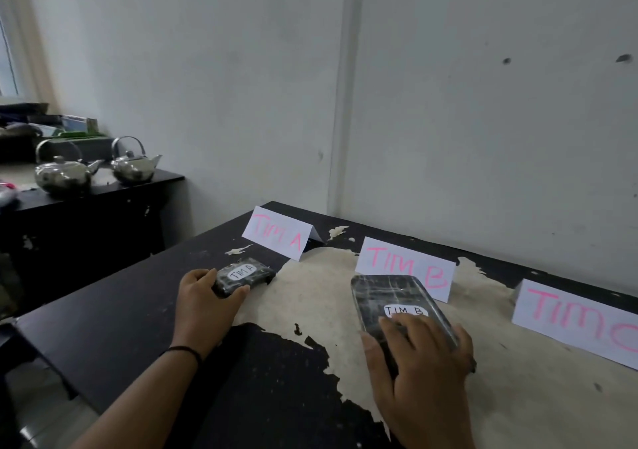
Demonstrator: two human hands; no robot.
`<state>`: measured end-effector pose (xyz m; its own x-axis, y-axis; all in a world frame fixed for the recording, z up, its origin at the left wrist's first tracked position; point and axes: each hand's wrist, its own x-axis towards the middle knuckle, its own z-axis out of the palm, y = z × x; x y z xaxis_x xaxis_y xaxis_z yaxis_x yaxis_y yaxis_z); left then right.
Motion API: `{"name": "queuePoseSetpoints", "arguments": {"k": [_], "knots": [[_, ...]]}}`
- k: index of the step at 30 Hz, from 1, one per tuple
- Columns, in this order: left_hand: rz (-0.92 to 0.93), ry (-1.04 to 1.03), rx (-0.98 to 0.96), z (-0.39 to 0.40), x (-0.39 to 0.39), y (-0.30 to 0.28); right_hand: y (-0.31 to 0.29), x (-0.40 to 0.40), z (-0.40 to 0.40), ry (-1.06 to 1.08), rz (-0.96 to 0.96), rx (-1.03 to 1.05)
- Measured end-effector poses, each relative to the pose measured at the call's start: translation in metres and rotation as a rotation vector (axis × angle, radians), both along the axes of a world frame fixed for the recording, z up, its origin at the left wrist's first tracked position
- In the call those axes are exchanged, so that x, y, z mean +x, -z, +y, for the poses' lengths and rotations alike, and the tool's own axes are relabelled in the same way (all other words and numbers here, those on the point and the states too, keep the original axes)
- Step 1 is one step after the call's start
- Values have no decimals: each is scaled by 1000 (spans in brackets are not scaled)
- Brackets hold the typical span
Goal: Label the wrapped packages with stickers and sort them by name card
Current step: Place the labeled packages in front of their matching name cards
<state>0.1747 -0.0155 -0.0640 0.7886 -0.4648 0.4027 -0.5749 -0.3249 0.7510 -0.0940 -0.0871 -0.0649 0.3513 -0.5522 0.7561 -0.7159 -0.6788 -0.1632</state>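
Right now my left hand [203, 296] grips the near end of the small dark plastic-wrapped package [243, 276], thumb and fingers curled round its edges; its white oval sticker [242, 271] reads TIM A, and it lies on the worn black table [114, 324] just in front of the folded white name card lettered TIM A in pink [278, 232]. My right hand [419, 362] holds the larger dark wrapped package [390, 298], fingers over its top and partly covering its TIM B sticker [404, 310], just before the TIM B card [405, 267]. A third pink-lettered card [576, 317] stands further right. Two steel teapots [100, 169] sit on a side table.
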Motion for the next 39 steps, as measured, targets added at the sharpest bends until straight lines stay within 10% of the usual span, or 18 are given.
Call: {"name": "queuePoseSetpoints", "arguments": {"k": [10,19,39], "knots": [[-24,-69,263,-13,20,9,1,-6,-4,28,-63,-2],[-193,29,25,-16,-19,-12,-5,-16,-4,59,-71,138],[-174,883,-212,-105,-386,-53,-32,-274,-19,549,-75,323]]}}
